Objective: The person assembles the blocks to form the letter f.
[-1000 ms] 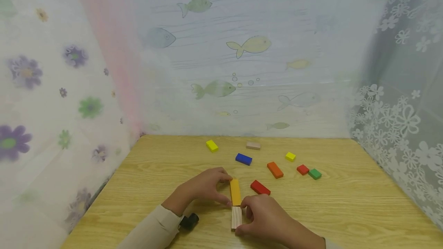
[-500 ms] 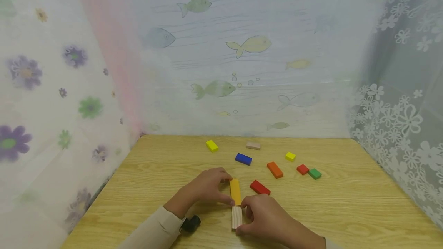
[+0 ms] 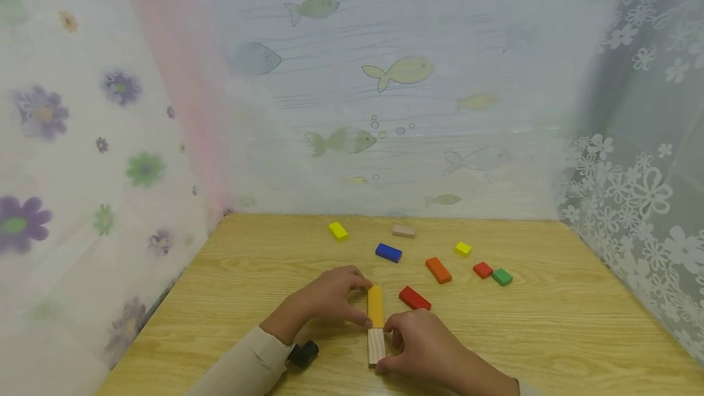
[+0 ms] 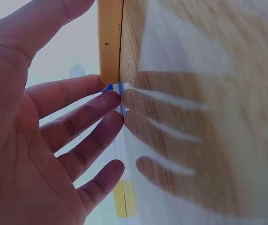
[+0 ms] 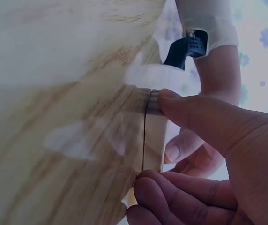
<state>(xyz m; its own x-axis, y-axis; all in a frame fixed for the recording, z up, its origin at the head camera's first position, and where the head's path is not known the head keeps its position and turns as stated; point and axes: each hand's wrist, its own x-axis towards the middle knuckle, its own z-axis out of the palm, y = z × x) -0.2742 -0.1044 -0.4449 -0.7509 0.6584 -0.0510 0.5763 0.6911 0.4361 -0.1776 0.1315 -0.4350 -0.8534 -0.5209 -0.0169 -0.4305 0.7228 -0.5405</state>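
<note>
Two wooden blocks lie end to end on the table, in line away from me. My left hand (image 3: 330,295) holds the farther, yellow-orange block (image 3: 375,306) by its ends, forefinger at the far end and thumb near the joint. In the left wrist view that forefinger touches the end of the yellow-orange block (image 4: 109,44), and the other fingers are spread, their tips near the tabletop. The nearer block is plain wood (image 3: 376,348). My right hand (image 3: 426,344) pinches it lengthwise; the right wrist view shows the thumb on one end of the plain block (image 5: 155,140).
Beyond the hands lie a red block (image 3: 415,299), an orange block (image 3: 438,270), a blue block (image 3: 388,253), a yellow block (image 3: 338,231) and a pale wood block (image 3: 404,231). Small yellow (image 3: 463,249), red (image 3: 483,270) and green (image 3: 502,277) blocks lie farther right.
Little differs. The left thumb tip has shifted slightly right toward the joint between the two blocks. The head view has shifted a touch; both hands keep their hold.
</note>
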